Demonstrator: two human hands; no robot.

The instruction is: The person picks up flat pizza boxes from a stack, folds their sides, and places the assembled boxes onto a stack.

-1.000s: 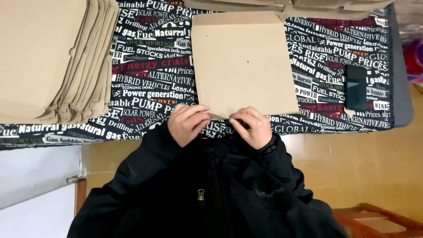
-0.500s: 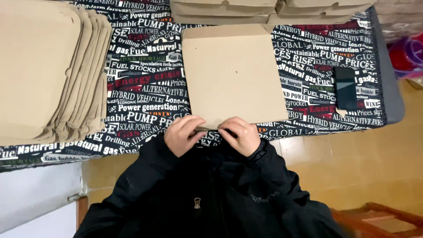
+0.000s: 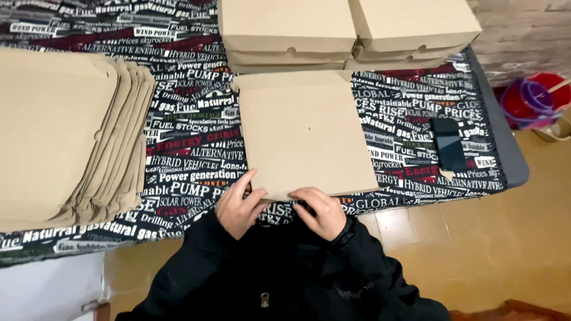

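Observation:
A flat brown cardboard sheet (image 3: 303,134) lies on the printed tablecloth (image 3: 190,137) in front of me. My left hand (image 3: 237,205) and my right hand (image 3: 321,211) both grip its near edge, fingers curled over the cardboard. My black jacket sleeves (image 3: 279,267) fill the bottom of the view.
A fanned stack of flat cardboard blanks (image 3: 65,137) lies at the left. Several folded cardboard boxes (image 3: 345,30) stand stacked at the far side. A dark phone (image 3: 449,144) lies on the cloth at the right. A red bucket (image 3: 535,98) stands on the floor beyond the table's right edge.
The view has tilted up, so the folded boxes at the back came into sight. Both hands stay on the sheet's near edge, now a little further apart.

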